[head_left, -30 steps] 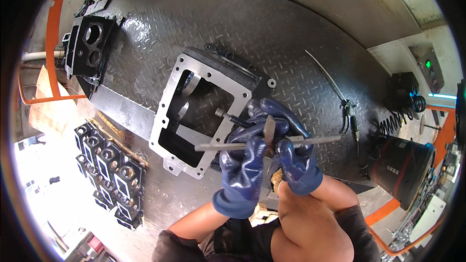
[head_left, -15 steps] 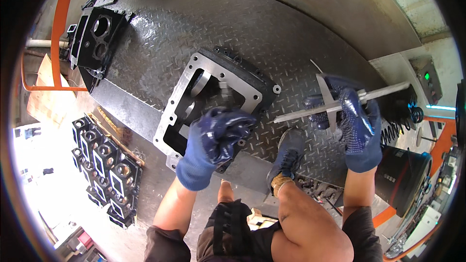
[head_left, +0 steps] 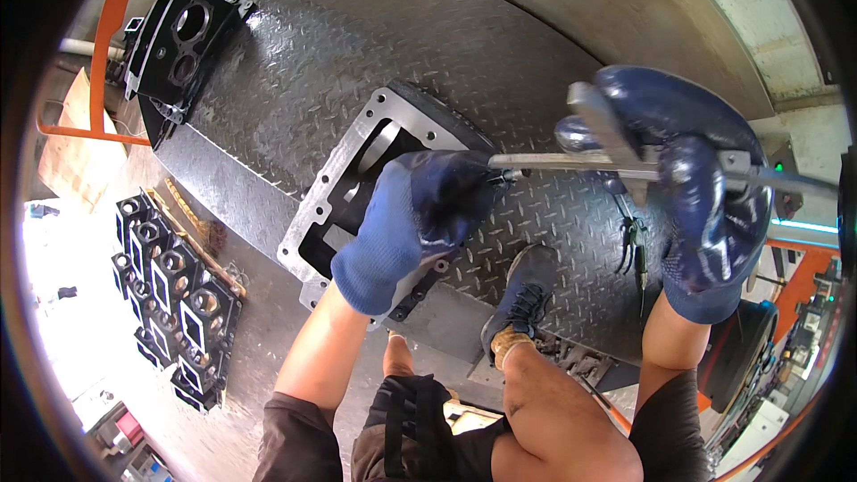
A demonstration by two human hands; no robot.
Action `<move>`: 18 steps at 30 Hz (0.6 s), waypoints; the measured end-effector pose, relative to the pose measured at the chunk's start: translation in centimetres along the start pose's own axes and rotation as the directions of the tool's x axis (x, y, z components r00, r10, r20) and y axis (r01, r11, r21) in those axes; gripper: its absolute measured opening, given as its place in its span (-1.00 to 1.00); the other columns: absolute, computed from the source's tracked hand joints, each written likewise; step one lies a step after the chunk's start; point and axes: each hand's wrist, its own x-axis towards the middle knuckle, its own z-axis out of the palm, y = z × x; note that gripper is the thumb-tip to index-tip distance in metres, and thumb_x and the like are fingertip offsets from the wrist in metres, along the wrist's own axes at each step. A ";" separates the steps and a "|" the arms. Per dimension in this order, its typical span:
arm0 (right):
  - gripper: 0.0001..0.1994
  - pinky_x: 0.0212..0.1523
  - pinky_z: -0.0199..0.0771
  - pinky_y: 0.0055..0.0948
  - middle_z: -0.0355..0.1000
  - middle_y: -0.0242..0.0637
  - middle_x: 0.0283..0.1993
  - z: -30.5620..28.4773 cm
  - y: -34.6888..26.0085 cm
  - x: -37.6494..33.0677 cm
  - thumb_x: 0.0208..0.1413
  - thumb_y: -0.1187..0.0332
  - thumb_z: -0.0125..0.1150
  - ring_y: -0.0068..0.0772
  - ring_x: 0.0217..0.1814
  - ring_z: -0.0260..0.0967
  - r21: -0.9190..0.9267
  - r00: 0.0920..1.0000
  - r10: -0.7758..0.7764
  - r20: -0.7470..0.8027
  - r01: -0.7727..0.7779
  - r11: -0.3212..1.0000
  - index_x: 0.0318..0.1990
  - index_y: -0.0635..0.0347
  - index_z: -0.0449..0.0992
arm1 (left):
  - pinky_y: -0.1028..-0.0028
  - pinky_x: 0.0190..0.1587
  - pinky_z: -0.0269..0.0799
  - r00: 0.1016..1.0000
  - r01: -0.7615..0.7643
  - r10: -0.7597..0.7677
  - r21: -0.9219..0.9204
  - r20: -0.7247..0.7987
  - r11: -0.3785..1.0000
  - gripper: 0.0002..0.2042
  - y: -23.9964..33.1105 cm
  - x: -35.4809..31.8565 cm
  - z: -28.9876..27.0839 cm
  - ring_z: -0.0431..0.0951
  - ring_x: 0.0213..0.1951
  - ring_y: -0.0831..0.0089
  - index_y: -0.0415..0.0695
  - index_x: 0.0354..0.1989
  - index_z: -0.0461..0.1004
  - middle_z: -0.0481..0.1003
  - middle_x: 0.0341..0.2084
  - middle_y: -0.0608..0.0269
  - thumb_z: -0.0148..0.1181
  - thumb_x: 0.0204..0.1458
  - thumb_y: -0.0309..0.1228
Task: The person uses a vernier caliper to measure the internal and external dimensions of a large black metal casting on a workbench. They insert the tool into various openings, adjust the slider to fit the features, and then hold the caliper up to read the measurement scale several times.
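My right hand (head_left: 714, 187), in a blue coated glove, is closed round a steel vernier caliper (head_left: 571, 162). The caliper lies almost level, its jaws pointing to the far side and its beam reaching left. My left hand (head_left: 437, 192), gloved the same way, is closed over the right part of a black casting (head_left: 353, 156) with a machined, bolt-holed rim. At its fingertips, by the caliper's left end, shows a small metal piece (head_left: 511, 176), too small to name. Whether the left hand touches the caliper I cannot tell.
The casting lies on a dark tread-plate surface (head_left: 295, 71), where my shoe (head_left: 522, 299) also rests. Another black housing (head_left: 183, 40) stands at the far left. Several black castings (head_left: 178, 295) sit at the left. A slim tool (head_left: 636, 250) lies near my right hand.
My right hand has raised the caliper nearer to the camera and to the right. The left hand has moved right and away from me, toward the caliper's left end.
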 end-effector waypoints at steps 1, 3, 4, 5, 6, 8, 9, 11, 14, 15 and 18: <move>-0.76 -0.01 0.46 -0.36 0.50 -0.03 -0.13 0.0 0.1 0.1 0.13 0.46 0.10 -0.29 -0.13 0.49 -0.064 0.997 -0.004 0.074 0.009 0.998 -0.08 0.41 0.48 | 0.34 -0.40 0.39 0.979 -0.199 0.184 0.207 0.092 0.958 -0.74 0.3 1.1 -0.9 0.46 -0.47 0.12 -0.18 -0.28 0.50 0.48 -0.47 0.05 0.25 -0.22 -0.48; -0.78 -0.10 0.49 -0.42 0.52 -0.06 -0.16 0.3 0.3 0.6 0.11 0.45 0.14 -0.36 -0.17 0.50 -0.168 0.981 0.024 0.191 0.009 0.986 -0.12 0.36 0.52 | 0.34 -0.42 0.36 0.976 -0.207 0.177 0.315 0.124 0.926 -0.77 -0.7 1.8 -0.9 0.43 -0.50 0.11 -0.18 -0.33 0.49 0.46 -0.51 0.06 0.27 -0.23 -0.46; -0.78 -0.12 0.50 -0.42 0.53 -0.08 -0.16 0.8 0.1 1.4 0.09 0.46 0.15 -0.37 -0.19 0.51 -0.252 0.964 0.015 0.265 0.054 0.966 -0.12 0.36 0.52 | 0.34 -0.44 0.35 0.976 -0.209 0.169 0.367 0.140 0.906 -0.79 -1.3 1.8 -0.8 0.42 -0.51 0.10 -0.18 -0.36 0.48 0.45 -0.53 0.06 0.28 -0.23 -0.46; -0.78 -0.14 0.52 -0.43 0.53 -0.11 -0.17 1.4 0.0 2.2 0.08 0.47 0.17 -0.38 -0.20 0.52 -0.326 0.941 0.007 0.338 0.110 0.939 -0.12 0.35 0.53 | 0.33 -0.44 0.35 0.980 -0.197 0.174 0.304 0.101 0.932 -0.80 -1.6 1.8 -0.8 0.41 -0.52 0.06 -0.17 -0.43 0.46 0.44 -0.56 0.07 0.31 -0.25 -0.43; -0.78 -0.11 0.48 -0.44 0.54 -0.12 -0.17 1.9 -0.3 2.0 0.05 0.48 0.18 -0.37 -0.20 0.52 -0.277 0.955 0.038 0.294 0.047 0.960 -0.14 0.35 0.54 | 0.33 -0.44 0.35 0.981 -0.195 0.177 0.326 0.084 0.925 -0.81 -1.5 1.9 -0.7 0.41 -0.52 0.06 -0.16 -0.43 0.47 0.44 -0.56 0.08 0.31 -0.26 -0.43; -0.79 -0.10 0.45 -0.45 0.55 -0.14 -0.18 2.0 -0.5 2.4 0.01 0.50 0.21 -0.34 -0.20 0.52 -0.294 0.941 0.037 0.335 0.067 0.953 -0.17 0.34 0.56 | 0.34 -0.43 0.36 0.981 -0.191 0.185 0.366 0.052 0.911 -0.81 -1.2 2.1 -0.2 0.42 -0.51 0.07 -0.14 -0.44 0.47 0.44 -0.57 0.09 0.31 -0.27 -0.42; -0.79 -0.12 0.46 -0.45 0.55 -0.14 -0.19 2.0 -0.2 2.9 0.00 0.50 0.21 -0.33 -0.21 0.53 -0.346 0.907 0.009 0.420 0.151 0.926 -0.17 0.33 0.56 | 0.34 -0.39 0.38 0.986 -0.167 0.161 0.253 0.044 0.953 -0.82 -1.2 1.9 0.0 0.47 -0.48 0.11 -0.12 -0.46 0.48 0.47 -0.53 0.12 0.31 -0.30 -0.44; -0.79 -0.17 0.47 -0.41 0.55 -0.14 -0.22 2.1 1.3 3.0 -0.01 0.48 0.22 -0.25 -0.24 0.53 -0.369 0.875 -0.030 0.484 0.235 0.899 -0.18 0.27 0.58 | 0.27 -0.20 0.40 0.955 -0.296 0.284 0.194 0.087 0.935 -0.70 -1.7 2.6 -0.3 0.52 -0.29 0.10 -0.09 -0.33 0.53 0.52 -0.35 0.07 0.27 -0.38 -0.48; -0.80 -0.23 0.47 -0.36 0.55 -0.15 -0.25 3.0 3.9 3.0 -0.02 0.47 0.23 -0.16 -0.28 0.52 -0.388 0.845 -0.072 0.530 0.317 0.866 -0.19 0.22 0.58 | 0.17 0.01 0.33 0.923 -0.383 0.379 0.202 0.057 0.901 -0.58 -2.5 3.3 -0.8 0.48 -0.09 0.05 -0.06 -0.20 0.52 0.49 -0.14 0.02 0.27 -0.40 -0.47; -0.81 -0.23 0.47 -0.34 0.54 -0.15 -0.25 3.2 4.1 3.1 -0.02 0.47 0.23 -0.14 -0.29 0.51 -0.432 0.841 -0.072 0.536 0.347 0.833 -0.20 0.20 0.57 | 0.15 0.08 0.30 0.915 -0.402 0.398 0.229 0.065 0.886 -0.55 -3.2 3.4 -0.7 0.46 -0.04 0.03 -0.06 -0.16 0.52 0.47 -0.08 0.01 0.27 -0.40 -0.46; -0.82 -0.23 0.46 -0.33 0.52 -0.12 -0.23 2.4 5.7 3.1 0.01 0.45 0.21 -0.13 -0.29 0.49 -0.529 0.827 -0.002 0.563 0.362 0.767 -0.19 0.19 0.56 | 0.06 0.21 0.14 0.937 -0.346 0.338 0.375 0.090 0.860 -0.55 -4.4 3.4 -1.1 0.40 0.08 0.09 -0.03 -0.15 0.53 0.46 -0.03 0.04 0.35 -0.37 -0.34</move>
